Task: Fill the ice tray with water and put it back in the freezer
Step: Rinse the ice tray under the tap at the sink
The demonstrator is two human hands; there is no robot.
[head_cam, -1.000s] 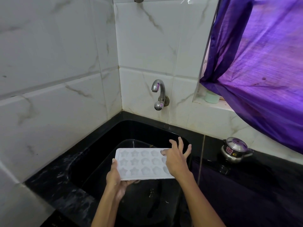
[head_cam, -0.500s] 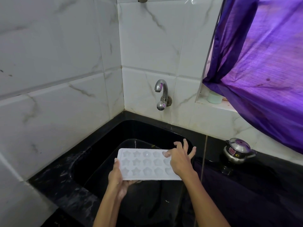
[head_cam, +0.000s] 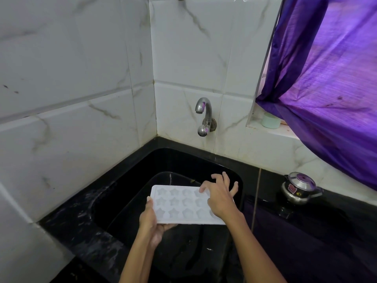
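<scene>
over the sink (head_cam: 130, 180) our left hand (head_cam: 152, 219) still grips the tray (head_cam: 179, 205) from beneath; our right hand (head_cam: 219, 199), fingers spread, has barely shifted on it. tap (head_cam: 204, 115) stays dry, so filling hasn't begun.

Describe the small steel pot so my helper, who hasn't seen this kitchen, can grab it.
Start at the black sink under the wall tap and follow the black counter rightward. Below the purple curtain stands the small steel pot, lidded and shiny, the only metal vessel on that counter.
</scene>
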